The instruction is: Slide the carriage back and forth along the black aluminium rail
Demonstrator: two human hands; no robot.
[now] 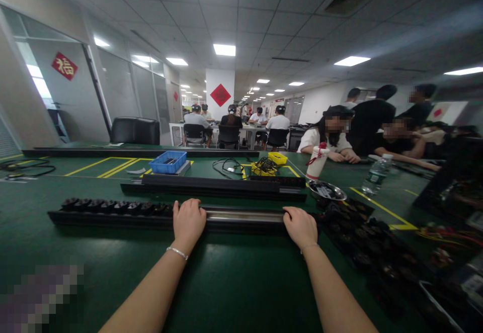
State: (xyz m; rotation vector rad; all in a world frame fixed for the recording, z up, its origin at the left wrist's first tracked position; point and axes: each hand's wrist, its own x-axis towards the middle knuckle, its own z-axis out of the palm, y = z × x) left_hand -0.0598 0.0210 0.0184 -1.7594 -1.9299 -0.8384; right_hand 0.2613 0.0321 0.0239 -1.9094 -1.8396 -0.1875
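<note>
A long black rail (241,217) lies across the green table (234,282) in front of me, with a shiny metal channel along its middle. Several black sockets (113,205) fill its left part. My left hand (187,222) grips the rail where the sockets end. My right hand (301,226) grips it further right, fingers curled over the top edge. Both wrists wear thin bracelets.
A second black rail (222,186) lies behind the first. Loose black sockets (362,232) are heaped at right, near a metal bowl (326,190), a white cup (317,162) and a water bottle (375,173). A blue tray (168,162), a yellow box (277,158) and cables (230,166) sit further back. People sit at right and at far tables.
</note>
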